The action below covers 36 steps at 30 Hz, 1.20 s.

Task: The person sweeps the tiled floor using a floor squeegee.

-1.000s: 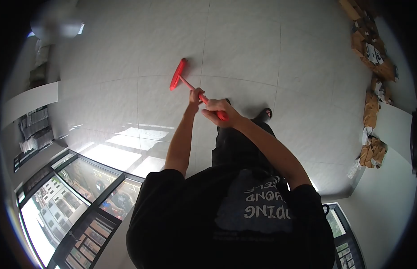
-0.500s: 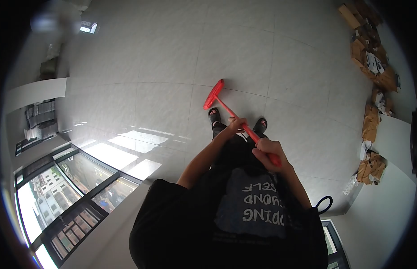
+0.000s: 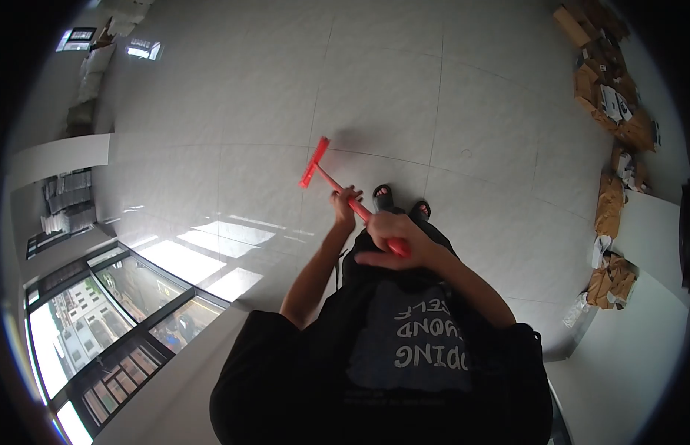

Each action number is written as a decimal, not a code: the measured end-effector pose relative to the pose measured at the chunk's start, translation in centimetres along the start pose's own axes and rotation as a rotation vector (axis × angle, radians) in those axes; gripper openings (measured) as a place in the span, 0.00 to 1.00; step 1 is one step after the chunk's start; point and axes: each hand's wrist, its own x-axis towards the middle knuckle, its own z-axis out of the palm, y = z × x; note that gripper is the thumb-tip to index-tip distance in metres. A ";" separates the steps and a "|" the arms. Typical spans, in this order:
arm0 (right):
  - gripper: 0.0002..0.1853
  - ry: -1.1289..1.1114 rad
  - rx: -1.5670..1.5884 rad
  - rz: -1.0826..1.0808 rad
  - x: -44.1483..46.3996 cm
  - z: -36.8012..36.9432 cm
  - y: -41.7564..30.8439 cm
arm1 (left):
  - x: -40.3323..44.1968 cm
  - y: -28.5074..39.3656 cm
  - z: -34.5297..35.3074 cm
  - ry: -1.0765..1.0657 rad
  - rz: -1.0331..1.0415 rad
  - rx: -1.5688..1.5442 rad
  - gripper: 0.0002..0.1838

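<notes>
A red long-handled floor brush [image 3: 314,163] slants from the upper left down toward my body. Dark shadow lies on the floor beside its head, which looks raised off the tiles. My left hand [image 3: 346,205] is around the lower handle, some fingers sticking out. Nearer the handle's top end, my right hand [image 3: 399,234] is closed on the grip, with the rounded red tip showing beside the palm. The bristles are blurred.
Grey tiled floor [image 3: 493,133] spreads around my sandalled feet [image 3: 383,196]. Flattened cardboard [image 3: 612,96] and brown paper packaging [image 3: 610,282] line the right wall. Windows [image 3: 130,304] stand at lower left, stacked wrapped items [image 3: 67,194] beyond them.
Both hands and the brush have swung left, the brush head also slightly down in view. The head now looks lifted, its shadow apart from it. My feet have shifted.
</notes>
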 end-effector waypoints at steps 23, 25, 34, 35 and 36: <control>0.20 0.232 -0.209 0.130 -9.5 -8.2 -4.9 | 0.6 -10.8 13.4 -0.463 -0.803 0.379 0.11; 0.20 0.246 -0.192 0.138 -11.9 -9.9 -6.0 | -1.3 -12.2 15.1 -0.409 -0.760 0.351 0.11; 0.20 0.183 -0.069 -0.147 -13.2 -14.9 -1.2 | 2.2 -9.4 13.8 -0.356 -0.421 0.348 0.16; 0.19 0.215 -0.068 -0.172 -12.8 -14.7 0.9 | 3.0 -8.3 13.4 -0.294 -0.409 0.357 0.18; 0.18 0.146 -0.147 -0.138 -12.1 -15.1 3.0 | 3.2 -7.6 13.2 -0.233 -0.400 0.365 0.21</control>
